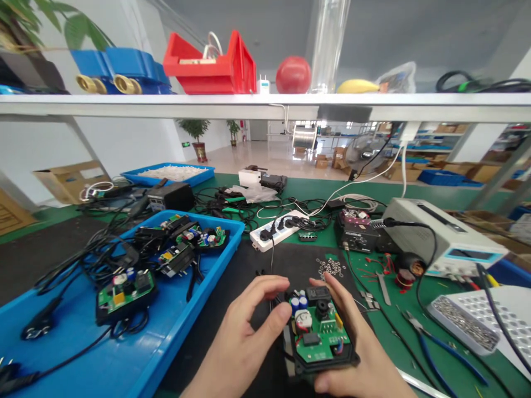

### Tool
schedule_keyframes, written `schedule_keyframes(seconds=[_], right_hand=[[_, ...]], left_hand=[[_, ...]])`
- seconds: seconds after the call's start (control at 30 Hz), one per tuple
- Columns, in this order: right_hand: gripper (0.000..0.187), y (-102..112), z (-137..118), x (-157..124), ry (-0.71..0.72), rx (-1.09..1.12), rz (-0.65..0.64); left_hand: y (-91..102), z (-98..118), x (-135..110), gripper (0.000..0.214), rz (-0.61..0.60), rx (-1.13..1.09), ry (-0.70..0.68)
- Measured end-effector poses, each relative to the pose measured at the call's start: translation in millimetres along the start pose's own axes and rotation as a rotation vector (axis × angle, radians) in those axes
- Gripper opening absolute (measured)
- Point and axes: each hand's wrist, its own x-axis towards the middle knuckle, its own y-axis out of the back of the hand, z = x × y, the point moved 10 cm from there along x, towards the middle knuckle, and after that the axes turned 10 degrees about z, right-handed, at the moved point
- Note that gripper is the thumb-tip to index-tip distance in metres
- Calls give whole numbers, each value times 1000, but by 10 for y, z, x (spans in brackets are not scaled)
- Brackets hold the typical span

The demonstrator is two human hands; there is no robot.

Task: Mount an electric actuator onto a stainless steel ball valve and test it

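A green circuit board in a black plastic housing (317,331) tilts toward me at the bottom middle, over the black mat. Blue capacitors, a white round part and a black buzzer-like part stand on it. My right hand (352,348) grips the housing from its right side, thumb at the near corner and fingers along the far edge. At its left side is my left hand (249,331), curved and open, thumb and index apart. The left thumb tip overlaps the board's left edge; whether it presses there I cannot tell. A black cable runs behind the left fingers.
A blue tray (199,293) of similar boards and cables stands left. Metal nuts (331,268) lie beyond my hands. To the right are pliers (440,348), a box of small metal parts (462,323), a soldering iron (388,223) and a bench instrument (443,237). A shelf (265,105) crosses above.
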Motion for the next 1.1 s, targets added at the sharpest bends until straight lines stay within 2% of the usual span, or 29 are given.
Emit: schedule_keyframes(seconds=[0.07,0.2,0.27,0.33,0.43,0.5,0.6,0.73,0.83,0.9,0.97,1.1], right_hand=[[140,3,17,-8,15,9,9],[139,35,10,-13,27,-15,21],[142,47,2,-7,19,-35,14],[147,70,-3,11,9,-46,22],[143,114,16,54,-14,-36,61],[128,149,25,83,-24,-9,97],[95,241,-14,103,10,-60,165],[49,530,-101,-1,115,-374,306],[29,802,-146,-220,252,-625,421],[20,909,-134,-383,356,-758,443],[15,955,-82,-497,435,-867,423],[15,968,54,-453,495,-1054,332]], left_hand=[[-48,-22,-23,54,-64,28,26],[-210,-247,-110,128,-186,7,159],[-327,-304,-136,139,-249,-42,188],[-406,-316,-128,128,-248,-61,157],[-436,-368,-103,107,-103,-56,106],[-451,-444,-121,104,19,-69,119],[-493,-518,-183,99,172,-126,153],[-471,-531,-275,95,360,-146,158],[-399,-538,-343,88,493,-153,116],[-373,-539,-377,83,543,-153,77],[-391,-533,-390,83,542,-148,48],[-410,-517,-407,87,542,-139,15]])
